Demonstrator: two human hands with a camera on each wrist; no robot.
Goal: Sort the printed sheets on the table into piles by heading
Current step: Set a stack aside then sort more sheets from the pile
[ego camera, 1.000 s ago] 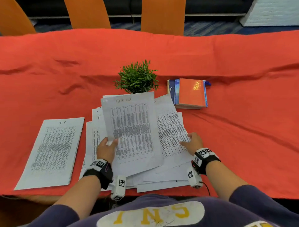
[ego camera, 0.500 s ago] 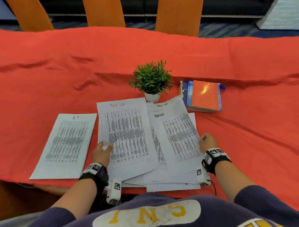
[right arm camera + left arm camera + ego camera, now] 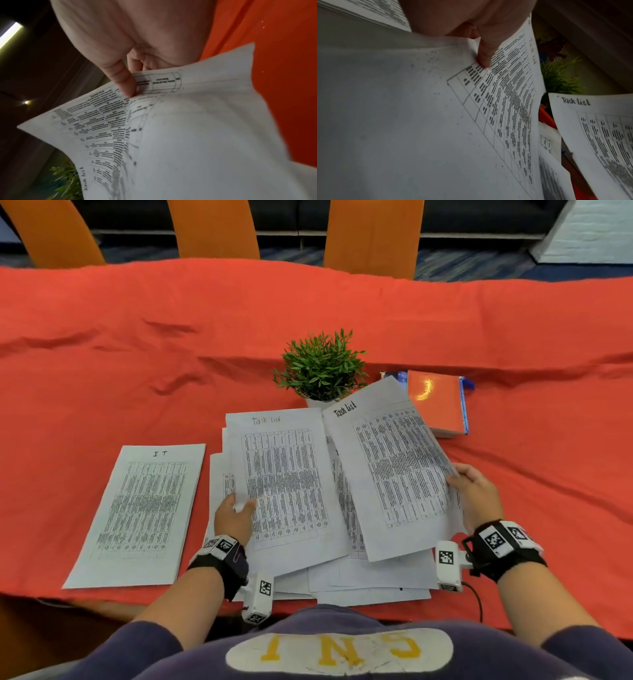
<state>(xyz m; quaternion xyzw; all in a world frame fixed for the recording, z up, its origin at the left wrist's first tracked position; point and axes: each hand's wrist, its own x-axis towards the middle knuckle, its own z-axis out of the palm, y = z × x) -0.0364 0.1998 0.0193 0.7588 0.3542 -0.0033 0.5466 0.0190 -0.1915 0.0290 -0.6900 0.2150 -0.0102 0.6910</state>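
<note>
Head view: two hands, left hand [image 3: 234, 517] and right hand [image 3: 476, 497], each pinch one Task List sheet [image 3: 284, 484], beside one IT pile [image 3: 144, 511].

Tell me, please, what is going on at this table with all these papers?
A person is sorting printed sheets by heading. The left hand pinches one "Task list" sheet by its left edge, and the right hand pinches another sheet with the same heading, lifted at a tilt. Both are above the unsorted heap. A separate "IT" pile already lies to the left on the red tablecloth. A potted plant and some books stand behind.
</note>
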